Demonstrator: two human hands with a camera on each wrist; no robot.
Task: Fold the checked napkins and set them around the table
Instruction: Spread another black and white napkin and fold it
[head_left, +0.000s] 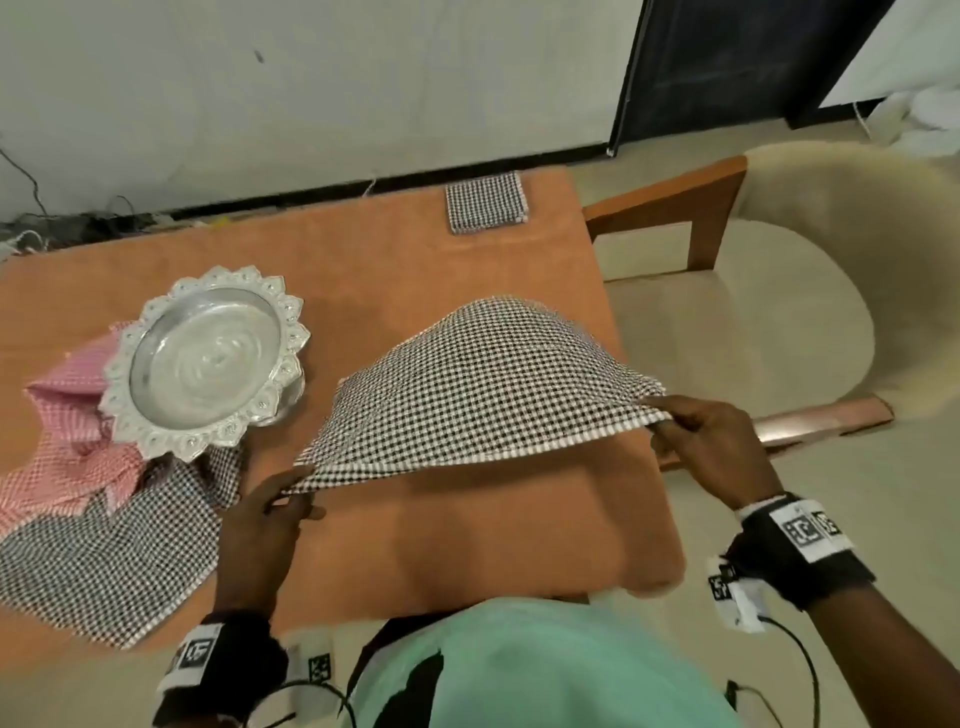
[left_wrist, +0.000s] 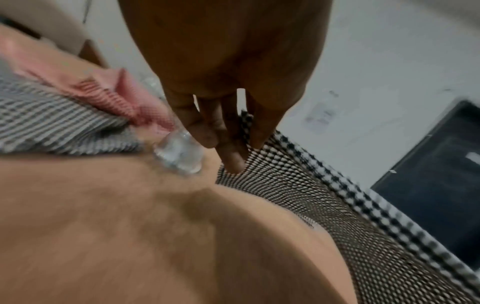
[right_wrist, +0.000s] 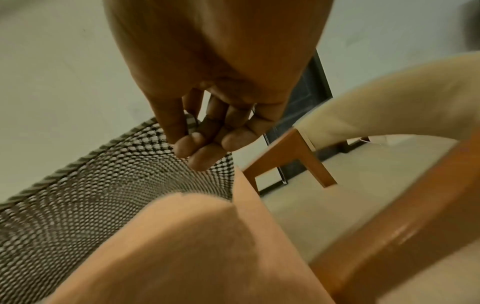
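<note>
Hanging between the two hands, a black-and-white checked napkin (head_left: 483, 395) is held up over the near right part of the orange table (head_left: 395, 530), its far edge sagging down to the tabletop. Its near left corner is pinched by the left hand (head_left: 265, 525) between thumb and fingers, and its near right corner is pinched in the same way by the right hand (head_left: 706, 447). A folded checked napkin (head_left: 486, 201) is laid flat at the far edge of the table. At the left, a silver plate (head_left: 205, 358) with a scalloped rim is seen resting on a pink checked cloth (head_left: 67, 415), and another black-and-white checked cloth (head_left: 109, 561) is spread loosely at the near left corner. A cream chair (head_left: 779, 291) with wooden arms is placed just beside the table on the right
</note>
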